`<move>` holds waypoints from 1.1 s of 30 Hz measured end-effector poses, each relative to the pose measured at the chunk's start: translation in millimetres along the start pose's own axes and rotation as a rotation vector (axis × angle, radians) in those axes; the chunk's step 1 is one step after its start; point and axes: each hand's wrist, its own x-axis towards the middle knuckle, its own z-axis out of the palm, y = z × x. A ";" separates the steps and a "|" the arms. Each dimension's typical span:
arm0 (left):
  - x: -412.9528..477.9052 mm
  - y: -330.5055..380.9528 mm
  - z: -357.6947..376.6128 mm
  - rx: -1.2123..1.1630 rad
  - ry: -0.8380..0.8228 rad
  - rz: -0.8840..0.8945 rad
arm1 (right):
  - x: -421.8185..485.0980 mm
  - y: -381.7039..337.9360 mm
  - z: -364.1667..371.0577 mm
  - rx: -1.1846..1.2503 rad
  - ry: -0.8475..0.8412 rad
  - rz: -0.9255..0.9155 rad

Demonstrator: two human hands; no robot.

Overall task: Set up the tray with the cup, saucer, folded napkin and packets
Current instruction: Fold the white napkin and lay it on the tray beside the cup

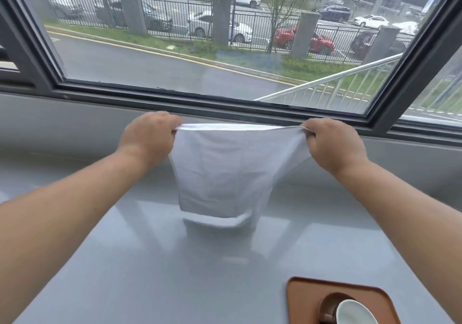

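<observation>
A white cloth napkin (225, 171) hangs stretched between my two hands above the grey table. My left hand (147, 138) pinches its upper left corner and my right hand (332, 143) pinches its upper right corner. The napkin's lower edge touches the table and curls there. At the bottom right, a brown tray (305, 296) holds a brown saucer (327, 301) with a white cup (355, 313) lying on it, partly cut off by the frame edge. No packets are in view.
The glossy grey table (125, 261) runs up to a grey sill and a large dark-framed window (375, 121) straight ahead. Outside are a road, a fence and parked cars.
</observation>
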 end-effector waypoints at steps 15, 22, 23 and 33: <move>-222.7 4.8 34.2 0.202 -0.213 0.079 | -219.4 -3.6 48.7 -0.107 -0.304 -0.284; -383.9 -13.9 115.4 0.198 -0.762 -0.214 | -354.6 -38.4 134.6 -0.061 -0.772 -0.339; -387.2 -24.2 122.5 0.174 -0.807 -0.242 | -352.9 -43.5 146.7 -0.059 -0.801 -0.342; -309.4 -62.3 125.3 -0.070 -0.669 -0.535 | -264.5 -23.6 164.1 0.046 -0.692 0.018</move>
